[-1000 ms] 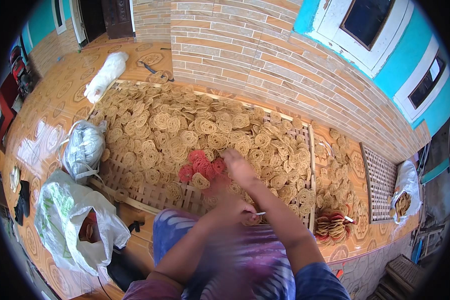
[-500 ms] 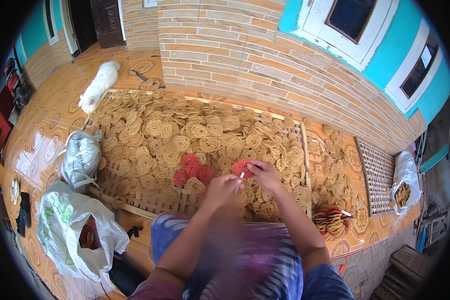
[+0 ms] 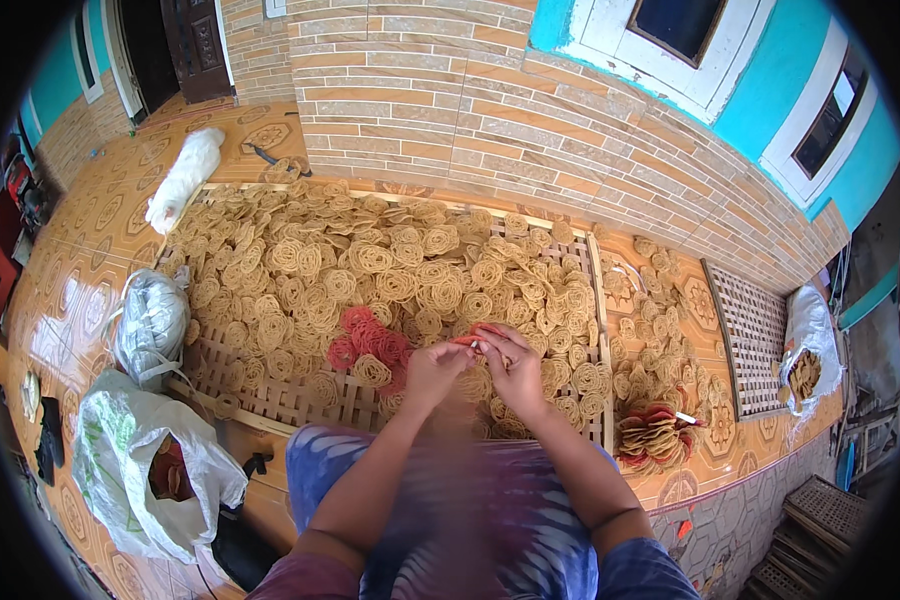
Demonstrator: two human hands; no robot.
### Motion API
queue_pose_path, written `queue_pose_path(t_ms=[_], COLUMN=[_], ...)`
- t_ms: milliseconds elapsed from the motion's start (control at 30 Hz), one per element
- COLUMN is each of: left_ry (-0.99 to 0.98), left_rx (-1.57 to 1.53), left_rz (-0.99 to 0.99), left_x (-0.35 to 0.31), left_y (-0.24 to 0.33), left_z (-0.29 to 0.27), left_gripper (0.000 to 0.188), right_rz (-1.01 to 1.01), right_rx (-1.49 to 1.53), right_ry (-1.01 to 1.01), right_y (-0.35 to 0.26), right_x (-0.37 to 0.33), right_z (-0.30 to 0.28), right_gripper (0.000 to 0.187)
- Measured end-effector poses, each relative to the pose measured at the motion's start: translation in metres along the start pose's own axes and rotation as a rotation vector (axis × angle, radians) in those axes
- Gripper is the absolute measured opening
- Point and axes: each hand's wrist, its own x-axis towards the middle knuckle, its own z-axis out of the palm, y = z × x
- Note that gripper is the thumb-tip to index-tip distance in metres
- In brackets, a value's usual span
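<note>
My left hand (image 3: 434,376) and my right hand (image 3: 515,374) meet over the near part of a slatted tray. Between them is a red coiled cracker (image 3: 488,329), a thin lacy disc seen almost edge-on. The right thumb and fingers pinch it; the left fingertips close on its near edge. A small white strip (image 3: 477,347) shows among the fingertips, partly hidden. Left of my hands, several red crackers (image 3: 372,340) lie in a cluster with a tan coiled cracker (image 3: 372,373) on it. Many more tan crackers (image 3: 395,284) cover the woven bamboo tray (image 3: 315,408).
A threaded bunch of tan and red crackers (image 3: 653,437) lies right of the tray. White sacks (image 3: 105,455) and a grey bundle (image 3: 152,325) stand at left. Another woven tray (image 3: 746,335) and a sack (image 3: 808,330) are at right. A white cat (image 3: 187,175) lies at far left.
My hands have drawn together around the red cracker, which is now turned more edge-on. Less of the white strip shows. The whole view has shifted slightly.
</note>
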Motion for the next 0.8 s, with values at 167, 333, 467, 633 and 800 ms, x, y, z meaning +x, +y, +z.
queue_pose_path(t_ms=[167,333,467,633,800], left_ry=[-0.016,-0.038,-0.032,-0.051,-0.082], left_rx=[-0.043,-0.069,-0.089,-0.181,-0.085], left_rz=[0.008,0.059,0.069,0.039,0.034], left_x=[-0.001,-0.002,-0.002,-0.002,-0.002], left_y=[-0.001,-0.003,-0.007,-0.007,-0.005], left_z=[0.0,0.002,0.003,0.004,0.005], left_gripper=[0.019,0.017,0.018,0.018,0.015], right_rz=[-0.09,-0.265,-0.317,-0.012,0.042], right_rx=[-0.063,-0.239,-0.248,0.089,0.218], right_ry=[-0.022,-0.133,-0.187,-0.089,-0.125], right_y=[-0.004,-0.006,-0.008,-0.01,-0.006], right_x=[0.0,0.001,0.001,-0.001,-0.001], right_z=[-0.005,-0.012,-0.016,-0.015,-0.011], right_gripper=[0.025,0.028,0.033,0.04,0.05])
